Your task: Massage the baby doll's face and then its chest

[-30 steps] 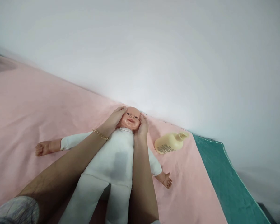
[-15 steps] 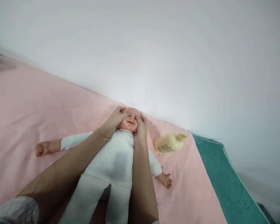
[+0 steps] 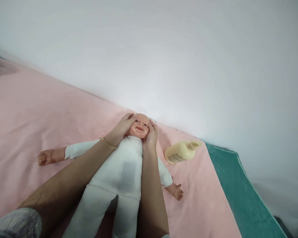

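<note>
A baby doll (image 3: 119, 165) with a white cloth body and plastic head lies on its back on a pink sheet (image 3: 52, 109), its arms spread. My left hand (image 3: 125, 126), below which a gold bracelet circles the wrist, cups the left side of the doll's head. On the other side my right hand (image 3: 152, 134) holds the head, its thumb near the temple. Both hands have their fingers curved round the head, and the far fingers are partly hidden. The doll's eyes and mouth show between them.
A pale yellow pump bottle (image 3: 180, 152) lies on the pink sheet right of the doll. Green fabric (image 3: 243, 188) shows beyond the sheet's right edge. A white wall (image 3: 164, 59) rises behind the doll's head.
My thumbs have slid outward from the middle of the doll's face to its sides, uncovering the eyes and brow. The bottle has not moved.
</note>
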Demonstrator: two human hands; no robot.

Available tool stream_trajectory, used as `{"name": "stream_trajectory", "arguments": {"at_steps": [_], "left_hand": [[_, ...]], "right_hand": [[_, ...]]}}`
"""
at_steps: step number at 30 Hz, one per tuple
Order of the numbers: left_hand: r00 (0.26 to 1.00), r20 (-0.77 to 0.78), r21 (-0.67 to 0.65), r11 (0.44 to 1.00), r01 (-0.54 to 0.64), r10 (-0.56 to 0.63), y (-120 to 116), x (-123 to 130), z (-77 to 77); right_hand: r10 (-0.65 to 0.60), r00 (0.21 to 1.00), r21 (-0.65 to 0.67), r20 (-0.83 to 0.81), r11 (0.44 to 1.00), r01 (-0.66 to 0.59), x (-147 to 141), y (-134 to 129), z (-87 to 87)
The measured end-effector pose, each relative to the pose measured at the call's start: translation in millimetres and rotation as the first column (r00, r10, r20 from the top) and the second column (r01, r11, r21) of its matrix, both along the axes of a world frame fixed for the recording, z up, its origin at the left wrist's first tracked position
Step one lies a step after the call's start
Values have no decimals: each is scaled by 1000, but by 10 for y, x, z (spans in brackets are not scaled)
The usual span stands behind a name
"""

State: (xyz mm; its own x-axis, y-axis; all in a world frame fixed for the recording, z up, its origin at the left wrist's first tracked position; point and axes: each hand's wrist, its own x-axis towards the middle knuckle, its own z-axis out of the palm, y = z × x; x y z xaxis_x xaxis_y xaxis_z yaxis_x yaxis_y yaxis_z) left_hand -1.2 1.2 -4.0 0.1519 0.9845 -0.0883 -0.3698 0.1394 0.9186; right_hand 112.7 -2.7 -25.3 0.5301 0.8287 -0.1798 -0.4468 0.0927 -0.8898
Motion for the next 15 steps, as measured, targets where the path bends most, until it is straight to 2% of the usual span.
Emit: {"name": "stream_trajectory", "arguments": {"at_steps": [4,9,15], "left_hand": [[999,51,-3,1000,16,-16,-4,6,6],[994,113,-7,1000,-14,15,48,39,-63],[987,163,-15,1000,5,-3,44,29,-57]], "right_hand": [[4,1000,16,-11,1000,-4,6,-7,13],[-10,998,7,-60,1000,11,4,8,22],[-20,1000,57,-12,998,21,17,44,-62]]}}
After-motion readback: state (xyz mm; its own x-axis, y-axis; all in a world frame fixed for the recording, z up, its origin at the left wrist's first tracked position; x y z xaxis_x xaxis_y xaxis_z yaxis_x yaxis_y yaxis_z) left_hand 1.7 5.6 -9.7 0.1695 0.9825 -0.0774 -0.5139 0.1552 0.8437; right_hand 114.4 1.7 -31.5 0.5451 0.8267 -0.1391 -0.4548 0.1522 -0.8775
